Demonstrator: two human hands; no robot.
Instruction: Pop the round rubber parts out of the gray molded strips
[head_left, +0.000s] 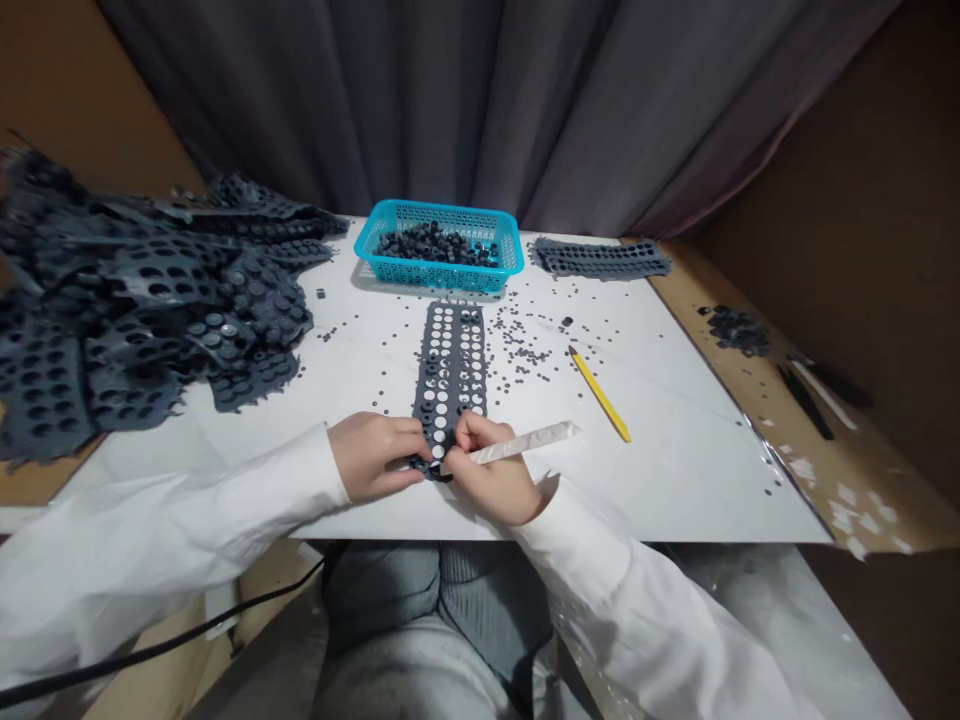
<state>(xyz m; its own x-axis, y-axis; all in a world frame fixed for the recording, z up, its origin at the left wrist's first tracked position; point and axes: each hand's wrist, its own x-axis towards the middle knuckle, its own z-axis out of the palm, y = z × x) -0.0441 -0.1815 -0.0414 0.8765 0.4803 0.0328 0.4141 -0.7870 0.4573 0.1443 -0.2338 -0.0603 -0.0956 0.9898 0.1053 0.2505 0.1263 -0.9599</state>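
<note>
A dark grey rubber sheet [454, 365] with rows of round holes lies lengthwise in front of me on the white table. Several holes still show dark round pieces, mostly along its near left side. My left hand [380, 455] has its fingers curled on the sheet's near left edge, gripping it. In my right hand [495, 482] is a slim white pen-shaped tool [529, 441], its back end pointing right. The tool's working tip is hidden by my fingers at the sheet's near end.
A blue basket [439, 274] of small black pieces stands at the back. Perforated sheets [150, 310] are heaped on the left; more [604, 259] lie at back right. A yellow craft knife [601, 395] lies among scattered black discs [529, 355]. Cardboard [795, 430] at right bears scraps.
</note>
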